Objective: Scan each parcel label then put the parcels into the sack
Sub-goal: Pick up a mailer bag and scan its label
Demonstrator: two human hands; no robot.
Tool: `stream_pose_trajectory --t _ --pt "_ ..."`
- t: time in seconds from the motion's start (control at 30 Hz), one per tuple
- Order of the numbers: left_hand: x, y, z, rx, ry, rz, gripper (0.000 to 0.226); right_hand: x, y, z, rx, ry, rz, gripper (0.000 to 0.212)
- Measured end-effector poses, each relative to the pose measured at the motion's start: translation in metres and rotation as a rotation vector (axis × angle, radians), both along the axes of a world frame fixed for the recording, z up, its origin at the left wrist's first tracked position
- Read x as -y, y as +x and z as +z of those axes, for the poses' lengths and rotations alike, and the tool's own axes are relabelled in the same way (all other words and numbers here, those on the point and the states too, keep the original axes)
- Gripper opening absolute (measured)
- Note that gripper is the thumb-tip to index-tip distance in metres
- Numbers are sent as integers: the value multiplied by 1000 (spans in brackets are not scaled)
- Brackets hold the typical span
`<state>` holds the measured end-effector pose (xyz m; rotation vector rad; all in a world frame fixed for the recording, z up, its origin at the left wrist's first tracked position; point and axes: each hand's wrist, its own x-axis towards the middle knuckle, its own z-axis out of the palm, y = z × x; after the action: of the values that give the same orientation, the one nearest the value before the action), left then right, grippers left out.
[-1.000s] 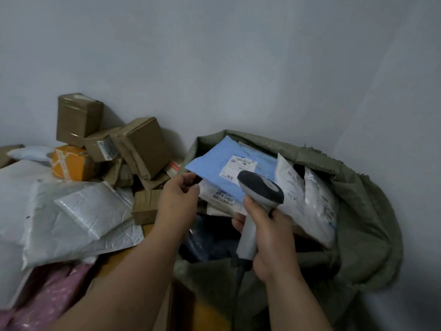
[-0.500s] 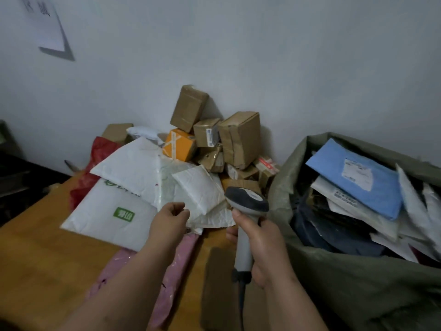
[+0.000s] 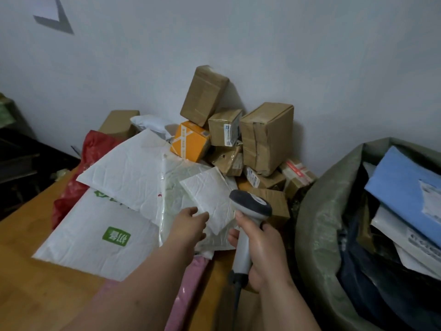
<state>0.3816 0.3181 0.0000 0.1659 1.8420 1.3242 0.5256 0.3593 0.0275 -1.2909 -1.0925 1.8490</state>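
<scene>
Two hands in view over a wooden table (image 3: 35, 235). Right hand (image 3: 265, 252) wraps its curled fingers round the grip of a grey-and-white barcode scanner (image 3: 248, 218), head pointing away toward the parcel heap. Left hand (image 3: 188, 228) reaches forward, fingers loosely extended; fingertips touch the near edge of a small white bubble mailer (image 3: 210, 194), no closed pinch visible. That mailer lies on top of other white mailers, among them a large white mailer (image 3: 133, 170) and a white bag with a green logo (image 3: 95, 237). A pink bag (image 3: 188, 290) lies beneath the left forearm, a red bag (image 3: 78, 182) at the heap's left side. Brown cartons (image 3: 267, 137) and an orange box (image 3: 191, 142) are stacked against the wall. Green sack (image 3: 319, 223) stands open at right, just beside the table, holding a blue mailer (image 3: 403, 185) on top of white and dark parcels.
</scene>
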Motion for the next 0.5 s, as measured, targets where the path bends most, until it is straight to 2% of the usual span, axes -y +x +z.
stream_pose_trajectory --t 0.27,0.37,0.5 --pt "-61 -13 -32 205 73 181 41 -40 -10 -37 64 -106 -15 16" --pt "-62 -13 -34 6 60 194 36 -43 -9 -38 62 -130 -30 17" --pt "-46 -26 -17 -326 100 346 26 -38 -14 -29 28 -106 -54 21"
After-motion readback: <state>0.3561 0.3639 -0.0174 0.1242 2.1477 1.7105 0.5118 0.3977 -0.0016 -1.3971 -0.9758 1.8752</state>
